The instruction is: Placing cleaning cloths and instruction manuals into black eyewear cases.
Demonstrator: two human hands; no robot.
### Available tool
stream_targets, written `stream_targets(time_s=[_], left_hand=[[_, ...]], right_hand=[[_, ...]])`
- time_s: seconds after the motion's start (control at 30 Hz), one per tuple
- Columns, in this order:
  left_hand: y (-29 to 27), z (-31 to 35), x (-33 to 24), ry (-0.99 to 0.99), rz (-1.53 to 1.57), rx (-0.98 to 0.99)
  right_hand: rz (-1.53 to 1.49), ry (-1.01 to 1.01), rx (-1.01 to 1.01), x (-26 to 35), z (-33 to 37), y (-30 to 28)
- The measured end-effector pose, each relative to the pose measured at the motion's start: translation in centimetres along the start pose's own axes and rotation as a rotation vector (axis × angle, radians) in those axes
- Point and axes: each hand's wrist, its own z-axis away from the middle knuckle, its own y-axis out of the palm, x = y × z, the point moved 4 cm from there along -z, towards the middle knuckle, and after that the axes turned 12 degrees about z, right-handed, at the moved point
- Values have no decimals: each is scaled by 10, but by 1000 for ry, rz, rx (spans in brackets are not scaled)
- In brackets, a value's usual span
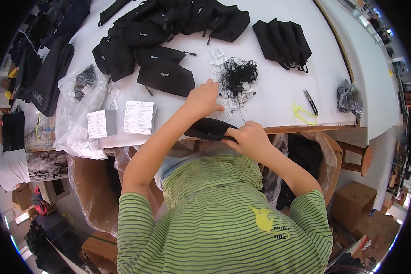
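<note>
A small black fabric pouch (pixel 208 129) lies at the table's near edge, in front of my body. My right hand (pixel 250 139) pinches its right end between thumb and fingers. Above the pouch, my left hand (pixel 205 98) is held with its thumb apart from the fingers, and nothing shows in it. Beside its fingertips lie white paper tags (pixel 218 55) and a tangled heap of thin black cords (pixel 239 77). Just beyond my left hand rests another black pouch (pixel 165 75) with a zip pull.
More black pouches (pixel 146 34) pile up at the far side, with a neat row (pixel 283 43) at far right. Two stacks of white cards (pixel 139 118) and a clear plastic bag (pixel 80 109) lie left. Thread snips (pixel 311 102) lie right, near yellow string (pixel 304 113).
</note>
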Motion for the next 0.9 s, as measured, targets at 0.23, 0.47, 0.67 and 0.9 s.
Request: stream_targets(time_s=[0.23,0.47,0.67,0.9], left_hand=[[-4,-5,6,-119,58,198],[-47,82,-52,173,266,-52],[-34,137,-31,-54,273,-687],[26,134,-24,-347,1891,-705]], right_hand=[[-14,12,-23,-4,0,2],[-13,0,-58,-7,1,4],[-33,15,-189,-5,-2,-9],[-185,88,-448,28,-14,-44]])
